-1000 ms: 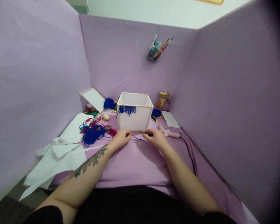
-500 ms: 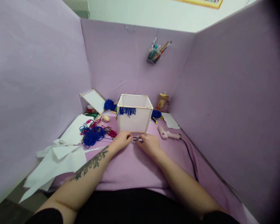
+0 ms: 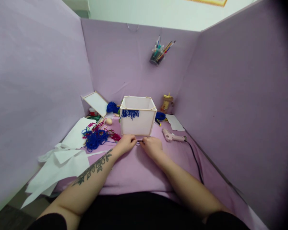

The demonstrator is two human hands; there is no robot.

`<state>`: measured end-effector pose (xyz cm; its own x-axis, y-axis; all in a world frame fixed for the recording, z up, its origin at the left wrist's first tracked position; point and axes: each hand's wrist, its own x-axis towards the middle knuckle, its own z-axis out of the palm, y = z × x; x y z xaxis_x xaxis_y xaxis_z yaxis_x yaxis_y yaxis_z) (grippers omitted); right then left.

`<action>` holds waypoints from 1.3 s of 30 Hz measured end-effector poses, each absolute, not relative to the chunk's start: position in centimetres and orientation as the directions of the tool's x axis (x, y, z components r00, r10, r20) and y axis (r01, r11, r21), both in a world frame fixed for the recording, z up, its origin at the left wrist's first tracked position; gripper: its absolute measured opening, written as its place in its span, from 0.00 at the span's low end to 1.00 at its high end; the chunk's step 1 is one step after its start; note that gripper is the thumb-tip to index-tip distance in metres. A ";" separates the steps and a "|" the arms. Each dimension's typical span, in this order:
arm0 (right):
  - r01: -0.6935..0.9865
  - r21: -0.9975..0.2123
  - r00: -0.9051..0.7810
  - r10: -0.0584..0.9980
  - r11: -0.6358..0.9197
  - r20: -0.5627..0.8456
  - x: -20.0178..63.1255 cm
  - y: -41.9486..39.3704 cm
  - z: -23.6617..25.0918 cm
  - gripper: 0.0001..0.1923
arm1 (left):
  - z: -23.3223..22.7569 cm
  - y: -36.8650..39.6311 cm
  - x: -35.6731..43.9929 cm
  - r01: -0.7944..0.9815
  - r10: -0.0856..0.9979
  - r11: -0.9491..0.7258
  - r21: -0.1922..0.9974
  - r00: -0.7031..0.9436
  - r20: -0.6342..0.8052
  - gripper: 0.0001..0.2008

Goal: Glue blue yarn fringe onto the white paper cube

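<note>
Where two hands (image 3: 139, 144) meet, one white box (image 3: 137, 116) stands.

Both hands meet on the tabletop (image 3: 139, 166), left hand (image 3: 125, 143) and right hand (image 3: 152, 145) pinching blue yarn (image 3: 95, 139), the white box (image 3: 137, 116) at twelve o'clock.
</note>
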<state>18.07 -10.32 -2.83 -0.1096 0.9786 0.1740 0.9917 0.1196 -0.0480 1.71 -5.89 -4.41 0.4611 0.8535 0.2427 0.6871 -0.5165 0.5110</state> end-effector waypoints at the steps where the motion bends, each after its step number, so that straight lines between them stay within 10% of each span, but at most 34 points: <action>1: 0.992 -0.073 -0.085 0.982 0.099 0.171 18.3 -10.2 -2.8 0.16 | -4.4 -5.8 1.6 0.688 0.861 -0.505 0.521 0.446 0.246 0.13; 10: 0.984 -0.151 0.103 0.991 -0.090 0.083 23.9 -8.5 -2.9 0.18 | -4.0 -5.7 -0.7 0.606 0.778 -0.465 0.645 0.627 -0.029 0.16; 19: 0.947 -0.238 -0.209 0.976 0.216 0.055 21.6 -7.8 -5.0 0.10 | -3.1 -5.5 0.1 0.512 0.877 -0.367 0.777 0.468 0.106 0.19; 26: 0.708 -0.632 -0.208 0.948 0.316 0.241 21.4 -7.9 -5.0 0.05 | -3.5 -7.5 2.0 0.297 0.744 0.283 0.912 0.532 -0.404 0.21; 32: 0.403 -0.780 -0.288 0.875 0.479 0.389 19.9 -8.9 -4.5 0.05 | -3.6 -7.4 2.9 -0.134 0.797 0.464 0.875 0.494 -0.347 0.10; 39: 0.309 -0.847 -0.333 0.884 0.432 0.329 19.7 -8.8 -5.2 0.12 | -3.0 -7.1 2.4 -0.232 0.837 0.441 0.867 0.456 -0.303 0.09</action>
